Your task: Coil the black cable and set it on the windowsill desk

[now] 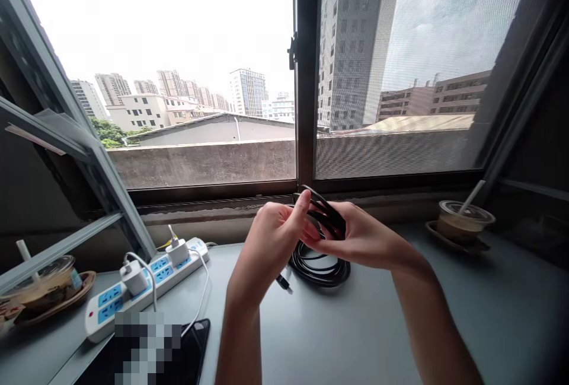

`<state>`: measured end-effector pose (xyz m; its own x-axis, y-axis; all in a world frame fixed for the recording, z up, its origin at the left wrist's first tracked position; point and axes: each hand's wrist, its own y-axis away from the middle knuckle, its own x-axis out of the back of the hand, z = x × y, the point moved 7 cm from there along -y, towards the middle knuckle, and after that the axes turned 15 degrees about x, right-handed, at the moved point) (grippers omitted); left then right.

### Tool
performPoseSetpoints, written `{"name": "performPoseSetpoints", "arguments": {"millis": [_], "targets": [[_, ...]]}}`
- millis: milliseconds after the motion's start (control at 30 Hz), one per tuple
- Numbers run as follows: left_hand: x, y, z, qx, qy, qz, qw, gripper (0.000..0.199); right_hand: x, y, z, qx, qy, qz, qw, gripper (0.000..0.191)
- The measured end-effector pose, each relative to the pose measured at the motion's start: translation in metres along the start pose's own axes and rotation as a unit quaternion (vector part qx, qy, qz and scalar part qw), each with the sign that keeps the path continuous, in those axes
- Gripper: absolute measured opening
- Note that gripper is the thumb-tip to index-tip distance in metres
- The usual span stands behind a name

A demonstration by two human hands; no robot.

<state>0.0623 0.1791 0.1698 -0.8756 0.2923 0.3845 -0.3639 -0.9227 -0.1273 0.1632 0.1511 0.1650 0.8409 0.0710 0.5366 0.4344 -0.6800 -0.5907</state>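
At the frame's centre, the left hand (271,239) and right hand (362,236) each clasp the black coiled cable (320,263) in a closed grip above the grey worktop (355,325).

Both forearms are bare and rise from the near edge of the worktop toward its middle, coming closer to each other as they go. The left hand (273,236) is raised, its back turned to the camera, the thumb stretched upward and the other fingers curled inward in a grip. The right hand (360,236) meets it from the right side, palm turned to the left, fingers bent and closed in a grip. The fingertips of the two hands touch. Both wrists are a little bent, held above the worktop.
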Motion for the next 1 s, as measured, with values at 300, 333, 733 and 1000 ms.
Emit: {"name": "performPoseSetpoints", "arguments": {"millis": [300, 333, 733, 1000], "targets": [[0.019, 0.007, 0.02, -0.194, -0.157, 0.174, 0.953, 0.072, 0.039, 0.003, 0.007, 0.017, 0.119, 0.198, 0.973, 0.019], [0.015, 0.002, 0.017, -0.199, -0.162, 0.162, 0.953, 0.079, 0.035, 0.003, 0.004, 0.024, 0.122, 0.167, 0.978, 0.016], [0.017, -0.02, -0.007, -0.055, 0.061, 0.125, 0.989, 0.04, 0.054, 0.008, -0.005, 0.082, 0.037, 0.252, 0.964, 0.013], [0.013, -0.016, -0.009, -0.015, 0.408, 0.108, 0.906, 0.045, 0.052, 0.0, 0.006, 0.07, 0.094, 0.294, 0.949, 0.018]]}}
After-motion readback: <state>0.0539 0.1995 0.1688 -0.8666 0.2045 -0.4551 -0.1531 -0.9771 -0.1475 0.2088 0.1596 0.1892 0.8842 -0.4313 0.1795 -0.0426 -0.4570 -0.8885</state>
